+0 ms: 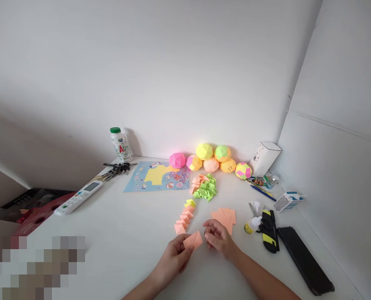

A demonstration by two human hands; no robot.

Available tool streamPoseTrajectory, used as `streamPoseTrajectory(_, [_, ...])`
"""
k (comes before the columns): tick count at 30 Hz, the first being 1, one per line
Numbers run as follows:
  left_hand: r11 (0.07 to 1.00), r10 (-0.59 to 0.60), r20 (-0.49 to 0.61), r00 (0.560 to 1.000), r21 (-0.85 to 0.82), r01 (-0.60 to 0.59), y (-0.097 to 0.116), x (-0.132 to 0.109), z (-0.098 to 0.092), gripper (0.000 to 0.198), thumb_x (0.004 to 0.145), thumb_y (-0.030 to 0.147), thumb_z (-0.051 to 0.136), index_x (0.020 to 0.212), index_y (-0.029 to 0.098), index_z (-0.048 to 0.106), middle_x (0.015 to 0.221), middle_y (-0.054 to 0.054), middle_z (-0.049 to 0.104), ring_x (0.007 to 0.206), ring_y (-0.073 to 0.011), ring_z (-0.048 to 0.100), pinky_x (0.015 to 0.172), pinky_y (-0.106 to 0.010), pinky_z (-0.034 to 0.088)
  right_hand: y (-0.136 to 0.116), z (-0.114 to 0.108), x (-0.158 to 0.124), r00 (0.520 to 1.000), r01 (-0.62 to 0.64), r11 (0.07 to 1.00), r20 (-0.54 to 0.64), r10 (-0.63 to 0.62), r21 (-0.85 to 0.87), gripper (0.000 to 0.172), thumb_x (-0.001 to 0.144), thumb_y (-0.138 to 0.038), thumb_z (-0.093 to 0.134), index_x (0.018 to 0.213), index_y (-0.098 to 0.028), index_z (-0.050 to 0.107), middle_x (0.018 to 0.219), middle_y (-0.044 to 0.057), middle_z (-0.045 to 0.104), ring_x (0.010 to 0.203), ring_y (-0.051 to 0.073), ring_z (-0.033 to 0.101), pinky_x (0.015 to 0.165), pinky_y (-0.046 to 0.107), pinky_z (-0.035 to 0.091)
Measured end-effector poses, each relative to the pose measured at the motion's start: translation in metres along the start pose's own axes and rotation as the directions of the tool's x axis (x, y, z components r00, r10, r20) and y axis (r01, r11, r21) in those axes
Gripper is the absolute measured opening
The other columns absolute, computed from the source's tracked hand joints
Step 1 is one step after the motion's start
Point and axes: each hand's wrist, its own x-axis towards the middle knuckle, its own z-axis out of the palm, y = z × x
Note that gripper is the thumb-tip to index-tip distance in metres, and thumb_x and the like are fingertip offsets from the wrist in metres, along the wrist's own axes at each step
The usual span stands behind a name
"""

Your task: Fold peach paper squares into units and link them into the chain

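Left grip (175, 252) clamped, thumb over fingers, on a folded salmon paper (194, 240), and that piece sat right out front, low in the middle of the view! Just to its right came the right grip (221, 240), fingers loosely curled and thumb apart from the index finger, near the paper but not touching it. Beyond that hand lay the flat salmon sheets (229, 215), overlapping on the white surface (135, 233). And look at the slanting row of folded pieces (185, 217), salmon at the near end, yellow at the far end! Farther back, a heap of green pieces (205, 190) crowded against salmon ones (197, 181). Behind them, faceted paper balls (204, 151) lined up by the wall (185, 75), a yellow one and a green-and-orange one riding on top. Over on the right, a glue bottle (250, 226) stood beside a black-and-yellow cutter (269, 237), with a black phone (306, 260) next along. Out left, a white remote (78, 199) lay close to keys (120, 168), and a green-capped bottle (120, 146) stood upright behind.
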Motion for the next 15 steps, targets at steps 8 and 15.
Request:
streamPoseTrajectory(8, [0.995, -0.027, 0.050, 0.998, 0.096, 0.022, 0.002, -0.007, -0.010, 0.045, 0.077, 0.052, 0.057, 0.095, 0.012, 0.060, 0.052, 0.006, 0.042, 0.044, -0.0059, 0.032, 0.043, -0.020, 0.025, -0.001, 0.025, -0.010, 0.997, 0.036, 0.987, 0.080, -0.024, -0.157, 0.032, 0.079, -0.037, 0.063, 0.101, -0.017, 0.054, 0.078, 0.001, 0.054, 0.057, 0.009, 0.051, 0.052, 0.023, 0.045])
streamPoseTrajectory(15, [0.982, -0.008, 0.052, 0.999, 0.189, -0.002, -0.006, -0.012, -0.008, 0.034, 0.082, 0.044, 0.053, 0.092, 0.013, 0.062, 0.053, 0.006, 0.040, 0.048, -0.0069, 0.033, 0.045, -0.020, 0.025, 0.000, 0.025, -0.011, 0.997, 0.038, 0.990, 0.069, -0.028, -0.138, 0.027, 0.083, -0.028, 0.059, 0.108, -0.020, 0.051, 0.077, -0.001, 0.053, 0.055, 0.008, 0.054, 0.054, 0.023, 0.049])
